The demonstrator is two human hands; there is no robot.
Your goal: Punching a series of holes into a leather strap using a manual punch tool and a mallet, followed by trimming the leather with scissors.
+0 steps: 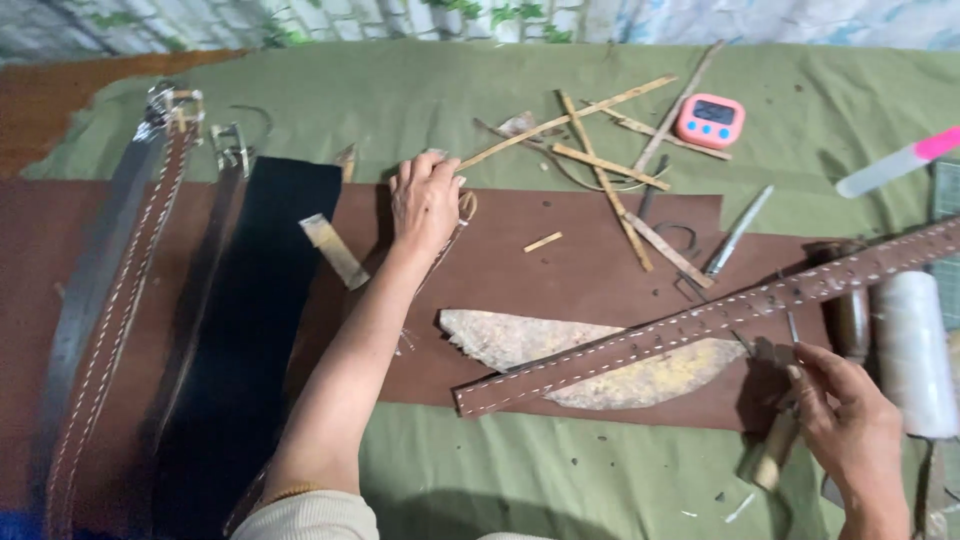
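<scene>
Here the long brown leather strap (700, 320) with rows of punched holes lies slanted across the surface (470, 110), from the near middle up toward the far right, resting on a pale, rough, half-moon piece of hide (520, 345) and on a dark brown leather sheet (520, 260). The right hand (850, 420) is at the near right, just beside the strap's middle part; its fingers are curled around a small tool with a wooden handle (770, 455), whose thin metal tip stands close to the strap. The left hand (425, 200) reaches far over the brown sheet, well apart from the strap, and its fingers are closed on a thin light cord or strip (462, 215) at the far edge of the sheet; what exactly it pinches I cannot tell. Near this hand lies a small pale strip (335, 250). At the left, two finished belts with white stitching and metal buckles (120, 280) and a black leather piece (255, 300) lie side by side. Farther away, thin bamboo-like sticks (600, 160) are scattered, next to a pink timer (709, 120). At the right edge a white spool of thread (915, 350) lies just beside the right hand.
</scene>
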